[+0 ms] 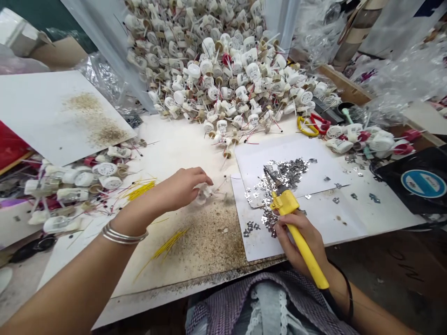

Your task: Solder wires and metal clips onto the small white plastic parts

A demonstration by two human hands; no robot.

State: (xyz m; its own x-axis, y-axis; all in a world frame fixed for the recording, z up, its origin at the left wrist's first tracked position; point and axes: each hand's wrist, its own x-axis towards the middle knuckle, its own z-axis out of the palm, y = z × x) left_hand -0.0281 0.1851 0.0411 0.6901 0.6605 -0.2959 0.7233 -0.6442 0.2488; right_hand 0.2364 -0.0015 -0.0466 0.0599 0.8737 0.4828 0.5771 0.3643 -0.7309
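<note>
My left hand (181, 187), with silver bangles on the wrist, is closed on a small white plastic part with thin wires (204, 193) resting on the worktable (181, 144). My right hand (302, 239) grips the yellow handle of a soldering iron (296, 232). The iron's dark tip points up and left into a heap of small shiny metal tabs (288, 172) on a white sheet (328, 214). Brown dust covers the table between my two hands.
A big pile of white plastic parts with wires (223, 60) fills the back of the table. More white parts (80, 179) lie at the left, others (363, 137) at the right. Yellow wire pieces (171, 243) lie near my left forearm. Yellow and red rings (312, 124) sit behind the sheet.
</note>
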